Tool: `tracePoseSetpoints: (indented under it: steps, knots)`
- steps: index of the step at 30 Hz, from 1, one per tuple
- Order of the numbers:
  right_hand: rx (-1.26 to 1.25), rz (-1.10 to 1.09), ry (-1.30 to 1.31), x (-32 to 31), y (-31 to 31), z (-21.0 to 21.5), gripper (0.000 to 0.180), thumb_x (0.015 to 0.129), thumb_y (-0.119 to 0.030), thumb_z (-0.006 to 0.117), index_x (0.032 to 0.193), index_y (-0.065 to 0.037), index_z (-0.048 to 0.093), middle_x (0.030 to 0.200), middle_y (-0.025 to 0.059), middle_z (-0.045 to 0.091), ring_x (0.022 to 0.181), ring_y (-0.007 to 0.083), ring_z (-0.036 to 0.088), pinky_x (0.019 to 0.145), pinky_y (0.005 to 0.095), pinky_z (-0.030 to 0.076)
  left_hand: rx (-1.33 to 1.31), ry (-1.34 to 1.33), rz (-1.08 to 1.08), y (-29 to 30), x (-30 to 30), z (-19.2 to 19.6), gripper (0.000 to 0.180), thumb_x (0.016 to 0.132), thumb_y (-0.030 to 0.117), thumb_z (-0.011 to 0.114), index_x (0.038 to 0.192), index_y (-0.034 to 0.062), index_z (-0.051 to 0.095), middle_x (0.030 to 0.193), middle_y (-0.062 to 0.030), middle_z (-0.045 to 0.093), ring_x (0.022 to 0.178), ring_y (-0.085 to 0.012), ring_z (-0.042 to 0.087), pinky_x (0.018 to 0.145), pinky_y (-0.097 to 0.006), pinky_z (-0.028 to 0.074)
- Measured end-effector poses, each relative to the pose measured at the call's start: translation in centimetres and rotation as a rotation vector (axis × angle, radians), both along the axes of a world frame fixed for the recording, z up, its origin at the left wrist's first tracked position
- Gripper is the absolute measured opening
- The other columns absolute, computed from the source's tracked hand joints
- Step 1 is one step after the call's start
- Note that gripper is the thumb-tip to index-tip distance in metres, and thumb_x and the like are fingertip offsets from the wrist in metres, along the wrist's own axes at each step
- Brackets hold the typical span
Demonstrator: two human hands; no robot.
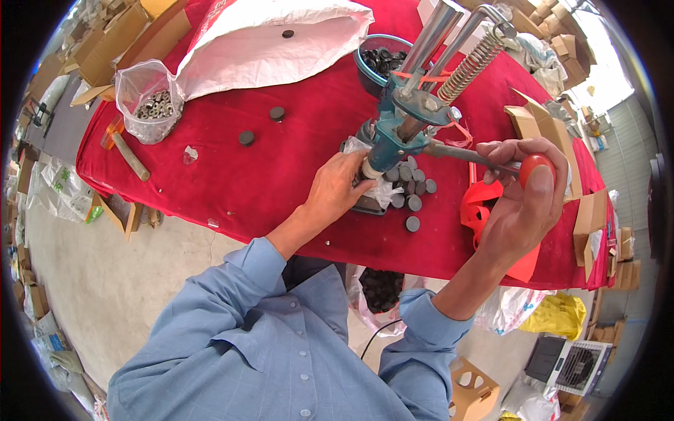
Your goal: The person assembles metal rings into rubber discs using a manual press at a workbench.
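A teal hand press (393,137) with steel rods and a coil spring (472,68) stands on the red cloth. My right hand (525,210) is closed around the red ball knob (536,168) of its lever (463,153). At the foot of the press, my left hand (333,186) has its fingers pinched together by the pale ram tip (371,168). What they hold there is hidden. Clear plastic film (384,192) bunches beside the fingertips. Several dark round discs (413,203) lie heaped just right of the press base.
A blue tub (364,71) of black pieces stands behind the press. Left are a bag (146,133) of metal rings, a hammer (131,157) and a large white sack (260,59). Red ribbon (475,210) lies near my right wrist. Cardboard boxes (593,221) flank the table's right edge.
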State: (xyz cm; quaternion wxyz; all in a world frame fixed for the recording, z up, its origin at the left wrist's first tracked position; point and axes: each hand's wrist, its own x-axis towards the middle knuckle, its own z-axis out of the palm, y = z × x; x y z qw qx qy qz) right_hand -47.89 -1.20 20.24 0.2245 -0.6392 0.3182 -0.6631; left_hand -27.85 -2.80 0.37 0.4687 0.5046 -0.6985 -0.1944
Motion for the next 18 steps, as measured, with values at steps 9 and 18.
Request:
tracePoseSetpoints:
  steps: [9, 18]
  knots:
    - [-0.206, -0.027, 0.031, -0.4, 4.2, -6.3, 0.048, 0.104, -0.049, 0.060, 0.115, -0.004, 0.054, 0.094, 0.0221, 0.066, 0.084, 0.0365, 0.070, 0.070, 0.0412, 0.059, -0.110, -0.018, 0.087, -1.3, 4.3, 0.6, 0.047, 0.087, 0.022, 0.085, 0.126, 0.0042, 0.067, 0.115, -0.0159, 0.072, 0.107, -0.0362, 0.067, 0.090, -0.046, 0.056]
    - [-0.154, -0.121, 0.000, 0.4, 9.0, -15.2, 0.052, 0.103, -0.061, 0.061, 0.120, -0.012, 0.056, 0.117, 0.0233, 0.065, 0.121, 0.0454, 0.061, 0.082, 0.0443, 0.063, 0.005, -0.497, 0.579, -8.2, 14.2, -4.7, 0.045, 0.090, 0.016, 0.078, 0.133, 0.0076, 0.070, 0.129, -0.0152, 0.067, 0.114, -0.0400, 0.061, 0.096, -0.050, 0.053]
